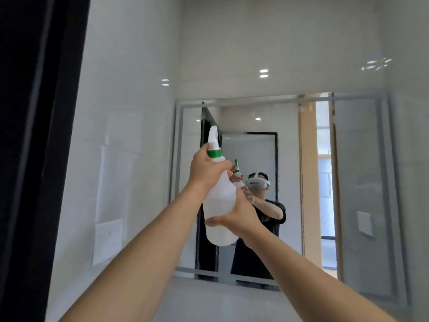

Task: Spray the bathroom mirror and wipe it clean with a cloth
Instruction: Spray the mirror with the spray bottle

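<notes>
A white spray bottle with a green collar and a white trigger head is held up in front of the bathroom mirror, nozzle pointing at the glass. My left hand grips the bottle's neck just under the collar, fingers around the trigger side. My right hand wraps the lower body of the bottle from the right. The rectangular mirror hangs on the far wall, with a frosted band around its edge. It reflects me holding the bottle. No cloth is in view.
Glossy white tiled walls close in on the left and above the mirror. A dark door frame runs down the left edge. A white wall plate sits low on the left wall. The mirror reflects a doorway.
</notes>
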Tool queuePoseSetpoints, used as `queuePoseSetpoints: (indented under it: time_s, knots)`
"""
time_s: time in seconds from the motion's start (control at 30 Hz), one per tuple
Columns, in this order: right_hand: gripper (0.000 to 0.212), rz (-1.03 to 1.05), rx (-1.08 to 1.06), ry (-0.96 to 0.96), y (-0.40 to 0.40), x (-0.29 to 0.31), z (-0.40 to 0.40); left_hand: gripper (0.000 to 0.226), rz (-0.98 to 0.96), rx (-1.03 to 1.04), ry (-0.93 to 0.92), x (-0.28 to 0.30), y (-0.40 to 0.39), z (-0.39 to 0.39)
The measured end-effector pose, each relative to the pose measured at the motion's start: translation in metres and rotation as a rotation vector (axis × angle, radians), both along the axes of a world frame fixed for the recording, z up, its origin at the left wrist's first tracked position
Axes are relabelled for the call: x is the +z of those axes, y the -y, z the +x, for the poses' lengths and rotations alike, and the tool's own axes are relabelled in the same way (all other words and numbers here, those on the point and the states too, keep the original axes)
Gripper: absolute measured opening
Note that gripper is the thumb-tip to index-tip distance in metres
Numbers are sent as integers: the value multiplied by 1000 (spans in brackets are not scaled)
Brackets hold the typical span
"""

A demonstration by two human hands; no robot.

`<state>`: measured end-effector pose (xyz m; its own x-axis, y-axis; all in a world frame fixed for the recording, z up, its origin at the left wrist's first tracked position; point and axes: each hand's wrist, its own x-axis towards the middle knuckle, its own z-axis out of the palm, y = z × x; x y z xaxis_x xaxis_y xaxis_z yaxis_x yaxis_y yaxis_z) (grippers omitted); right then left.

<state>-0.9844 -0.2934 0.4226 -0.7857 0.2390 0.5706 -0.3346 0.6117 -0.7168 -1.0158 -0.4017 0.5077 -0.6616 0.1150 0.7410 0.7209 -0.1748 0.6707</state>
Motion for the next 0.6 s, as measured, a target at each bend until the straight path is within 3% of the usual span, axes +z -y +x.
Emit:
queuePoseSetpoints:
  time_s: [0.23, 0.4, 0.6]
  knots:
    - [88, 8, 77, 71, 2, -7, 3, 43, 39, 19, 46, -16, 8, 1]
    - [96, 38, 94, 75, -4, -11, 5, 32, 62, 120, 33, -21, 1, 2]
    - [97, 7, 62, 39, -19, -10, 19, 34, 35, 81, -2, -15, -19, 12]
